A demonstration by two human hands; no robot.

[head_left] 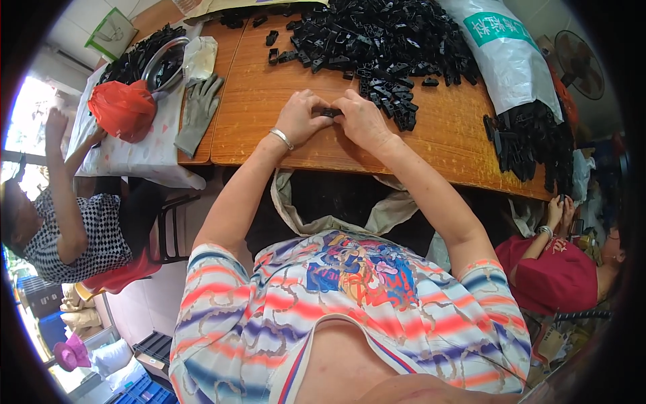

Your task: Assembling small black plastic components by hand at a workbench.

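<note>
My left hand (301,116) and my right hand (363,120) meet over the wooden table (259,81), close to its near edge. Between their fingertips is a small black plastic clip (328,112), pinched from both sides and partly covered by fingers. A silver bangle circles my left wrist. Beyond my hands spreads a large heap of similar black plastic clips (390,40), with a tongue of them reaching toward my right hand. Below the table edge, at my lap, a pale cloth sack (289,202) hangs with its mouth open and its inside dark.
Left of me lie a grey work glove (198,114), a red plastic bag (122,111) and a metal bowl (165,64). A white sack (511,67) spills black pieces (528,141) at the right. One person sits at the left, another in dark red (558,269) at the right.
</note>
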